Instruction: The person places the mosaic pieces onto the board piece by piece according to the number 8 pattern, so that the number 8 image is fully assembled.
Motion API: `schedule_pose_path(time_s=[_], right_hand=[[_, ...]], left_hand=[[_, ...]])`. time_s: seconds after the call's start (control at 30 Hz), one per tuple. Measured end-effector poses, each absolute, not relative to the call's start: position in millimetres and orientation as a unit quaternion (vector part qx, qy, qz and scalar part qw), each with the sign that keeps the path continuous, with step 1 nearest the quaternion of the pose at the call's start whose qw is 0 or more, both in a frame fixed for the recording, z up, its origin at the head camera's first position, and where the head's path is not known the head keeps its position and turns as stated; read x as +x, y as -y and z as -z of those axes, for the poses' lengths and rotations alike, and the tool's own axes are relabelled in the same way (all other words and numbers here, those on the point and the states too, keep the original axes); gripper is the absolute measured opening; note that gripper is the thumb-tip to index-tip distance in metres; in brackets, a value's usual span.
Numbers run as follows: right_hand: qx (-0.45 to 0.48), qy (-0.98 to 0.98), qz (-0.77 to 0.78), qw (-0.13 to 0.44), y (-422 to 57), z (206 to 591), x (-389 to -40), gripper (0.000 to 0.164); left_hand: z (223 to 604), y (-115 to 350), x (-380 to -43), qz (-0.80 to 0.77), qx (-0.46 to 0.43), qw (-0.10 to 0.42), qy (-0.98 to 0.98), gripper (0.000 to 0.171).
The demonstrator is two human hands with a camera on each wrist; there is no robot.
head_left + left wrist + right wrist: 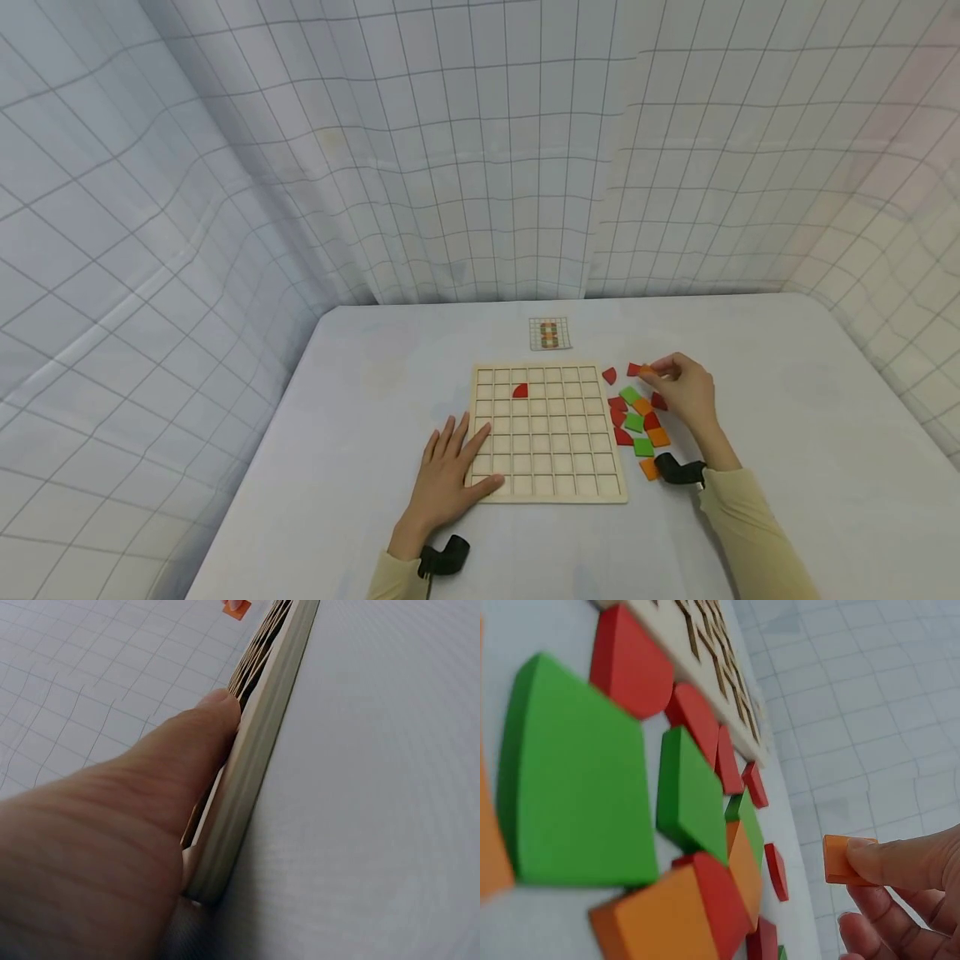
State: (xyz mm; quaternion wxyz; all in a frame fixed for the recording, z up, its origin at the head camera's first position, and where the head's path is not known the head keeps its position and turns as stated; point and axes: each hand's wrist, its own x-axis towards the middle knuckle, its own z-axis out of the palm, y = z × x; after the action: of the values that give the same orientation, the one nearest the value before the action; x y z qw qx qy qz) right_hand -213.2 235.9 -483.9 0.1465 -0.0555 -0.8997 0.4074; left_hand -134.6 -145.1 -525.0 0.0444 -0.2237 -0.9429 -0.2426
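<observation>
At lower centre, we see the grid board (555,442) holding one red piece (522,392). The left hand (444,477) lies outspread on it; the right hand (686,392) pinches an orange tile (835,859).

- Left grip (442,481) rests spread on a gridded board (557,446).
- Right grip (686,395) pinches an orange tile (646,372).
- A red piece (521,391) sits in the board.
- A patterned card (549,335) lies beyond it.
</observation>
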Motion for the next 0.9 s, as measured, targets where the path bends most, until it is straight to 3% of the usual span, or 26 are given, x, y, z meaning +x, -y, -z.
schedule_pose_path(time_s=[0.17,0.47,0.9], right_hand=[[-0.019,0.884,-0.437,0.164,-225.8,480.3,-212.1,0.019],[0.097,0.866,-0.48,0.104,-206.4,477.8,-215.9,0.014],[0.165,0.85,-0.498,0.043,-164.3,481.9,-228.4,0.014]], left_hand=[[525.3,145.2,-134.2,0.242,-0.222,0.043,0.944,0.077],[525.2,144.7,-133.5,0.246,-0.223,0.051,0.942,0.077],[522.4,144.6,-132.5,0.248,-0.22,0.046,0.942,0.076]])
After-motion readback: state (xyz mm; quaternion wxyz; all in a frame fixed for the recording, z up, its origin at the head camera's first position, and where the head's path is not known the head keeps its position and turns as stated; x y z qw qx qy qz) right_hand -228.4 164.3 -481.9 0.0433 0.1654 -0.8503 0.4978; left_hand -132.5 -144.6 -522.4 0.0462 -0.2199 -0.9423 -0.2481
